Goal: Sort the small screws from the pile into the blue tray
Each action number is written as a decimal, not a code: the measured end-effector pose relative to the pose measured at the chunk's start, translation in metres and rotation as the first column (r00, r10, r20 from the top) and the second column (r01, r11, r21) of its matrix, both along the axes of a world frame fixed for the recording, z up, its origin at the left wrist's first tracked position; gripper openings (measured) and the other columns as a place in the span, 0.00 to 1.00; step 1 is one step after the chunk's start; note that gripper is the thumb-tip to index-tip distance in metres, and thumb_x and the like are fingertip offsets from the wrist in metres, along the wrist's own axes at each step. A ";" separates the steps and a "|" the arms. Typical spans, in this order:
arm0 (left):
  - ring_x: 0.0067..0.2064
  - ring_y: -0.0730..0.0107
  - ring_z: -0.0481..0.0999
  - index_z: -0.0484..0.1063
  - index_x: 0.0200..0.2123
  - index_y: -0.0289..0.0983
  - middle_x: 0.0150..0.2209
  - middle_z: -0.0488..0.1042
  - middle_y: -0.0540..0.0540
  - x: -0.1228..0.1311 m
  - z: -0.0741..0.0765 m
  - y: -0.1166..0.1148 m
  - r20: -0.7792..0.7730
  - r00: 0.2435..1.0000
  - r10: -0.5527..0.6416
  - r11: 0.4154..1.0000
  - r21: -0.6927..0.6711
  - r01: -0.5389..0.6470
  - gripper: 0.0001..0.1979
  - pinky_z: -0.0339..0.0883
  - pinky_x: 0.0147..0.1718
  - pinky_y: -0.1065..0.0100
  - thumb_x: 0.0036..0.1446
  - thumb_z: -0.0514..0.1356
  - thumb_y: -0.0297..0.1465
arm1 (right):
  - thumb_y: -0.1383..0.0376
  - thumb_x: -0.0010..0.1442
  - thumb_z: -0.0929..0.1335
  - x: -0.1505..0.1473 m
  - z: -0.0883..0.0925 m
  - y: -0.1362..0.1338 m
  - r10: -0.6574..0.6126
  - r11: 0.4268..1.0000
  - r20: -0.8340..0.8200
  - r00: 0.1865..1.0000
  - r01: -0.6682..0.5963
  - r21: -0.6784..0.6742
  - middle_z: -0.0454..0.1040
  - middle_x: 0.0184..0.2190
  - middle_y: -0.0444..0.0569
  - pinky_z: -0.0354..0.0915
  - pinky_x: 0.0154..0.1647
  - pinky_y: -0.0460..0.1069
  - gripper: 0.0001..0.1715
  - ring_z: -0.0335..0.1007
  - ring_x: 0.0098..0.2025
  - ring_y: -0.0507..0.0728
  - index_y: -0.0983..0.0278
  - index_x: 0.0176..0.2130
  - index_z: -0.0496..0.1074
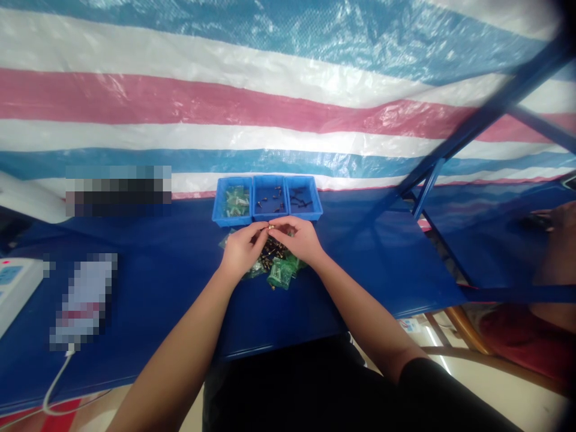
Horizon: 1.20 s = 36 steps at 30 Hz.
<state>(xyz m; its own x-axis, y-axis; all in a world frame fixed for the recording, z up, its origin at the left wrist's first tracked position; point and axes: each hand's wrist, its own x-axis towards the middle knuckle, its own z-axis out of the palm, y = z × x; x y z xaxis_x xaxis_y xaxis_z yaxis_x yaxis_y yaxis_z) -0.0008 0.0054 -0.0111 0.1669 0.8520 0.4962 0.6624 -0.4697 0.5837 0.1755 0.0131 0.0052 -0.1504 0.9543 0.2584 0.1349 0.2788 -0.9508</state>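
- Piece [271, 227]: tiny, brassy and shiny, held at the fingertips above the pile and just in front of the bins; its finer shape is too small to make out.
- Left hand [243, 249]: thumb and forefinger brought together, pinching the piece.
- Right hand [299, 237]: thumb and fingertips meeting the left's, pinching the same piece.
- Pile [268, 255]: small brassy and dark screws, heaped on the blue surface [369, 264] below the hands.
- Bags [279, 273]: clear with a green tint, crinkled, pale pieces inside, lying against the pile's near side.
- Left bin [231, 221]: blue, with similar bags inside.
- Middle bin [265, 216]: scattered small screws.
- Right bin [310, 215]: thin dark screws.
- White box [22, 282]: blue panel, markings too blurred to read.
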 end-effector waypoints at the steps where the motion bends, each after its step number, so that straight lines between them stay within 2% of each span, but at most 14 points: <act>1: 0.32 0.71 0.78 0.76 0.45 0.38 0.34 0.80 0.47 0.000 0.000 0.000 0.002 1.000 -0.001 1.000 0.000 0.001 0.13 0.67 0.32 0.72 0.63 0.57 0.37 | 0.60 0.54 0.73 0.000 -0.001 0.000 -0.001 1.000 -0.002 1.000 0.001 0.003 0.80 0.36 0.49 0.71 0.37 0.49 0.13 0.74 0.34 0.53 0.62 0.41 0.79; 11: 0.33 0.71 0.78 0.76 0.46 0.38 0.33 0.80 0.47 -0.001 -0.001 0.001 -0.020 1.000 -0.015 1.000 -0.014 0.015 0.13 0.68 0.33 0.72 0.63 0.57 0.36 | 0.60 0.55 0.72 0.000 -0.001 0.000 0.004 1.000 0.006 1.000 -0.004 0.015 0.80 0.36 0.49 0.71 0.37 0.48 0.13 0.74 0.33 0.53 0.62 0.41 0.79; 19: 0.32 0.70 0.78 0.75 0.46 0.38 0.33 0.80 0.47 -0.001 -0.003 0.001 -0.008 1.000 -0.004 1.000 -0.022 0.003 0.14 0.68 0.32 0.72 0.63 0.57 0.37 | 0.58 0.54 0.73 -0.001 0.002 -0.001 0.011 1.000 -0.004 1.000 -0.011 -0.027 0.79 0.33 0.48 0.71 0.34 0.49 0.15 0.73 0.32 0.53 0.62 0.41 0.78; 23: 0.31 0.71 0.77 0.76 0.47 0.39 0.33 0.79 0.48 -0.002 -0.001 0.001 -0.003 1.000 -0.004 1.000 -0.021 0.004 0.14 0.68 0.32 0.72 0.63 0.57 0.37 | 0.58 0.55 0.73 -0.001 0.002 -0.001 -0.005 1.000 0.001 1.000 0.005 -0.006 0.80 0.36 0.49 0.71 0.36 0.49 0.13 0.74 0.34 0.53 0.62 0.40 0.79; 28: 0.35 0.68 0.79 0.75 0.49 0.38 0.38 0.80 0.46 -0.003 -0.001 0.002 -0.017 1.000 -0.025 0.999 -0.029 0.024 0.15 0.71 0.37 0.70 0.63 0.56 0.38 | 0.59 0.56 0.72 0.000 0.001 -0.001 0.013 0.999 0.023 1.000 -0.014 0.051 0.80 0.38 0.48 0.71 0.38 0.49 0.12 0.74 0.35 0.53 0.61 0.41 0.79; 36: 0.38 0.67 0.79 0.76 0.47 0.38 0.40 0.80 0.45 -0.002 -0.002 0.002 -0.005 0.999 -0.047 0.999 -0.012 0.047 0.14 0.71 0.39 0.70 0.64 0.56 0.37 | 0.61 0.58 0.71 0.002 0.005 -0.001 0.027 0.995 0.050 0.998 -0.032 0.097 0.79 0.36 0.47 0.70 0.38 0.48 0.12 0.73 0.35 0.52 0.60 0.42 0.79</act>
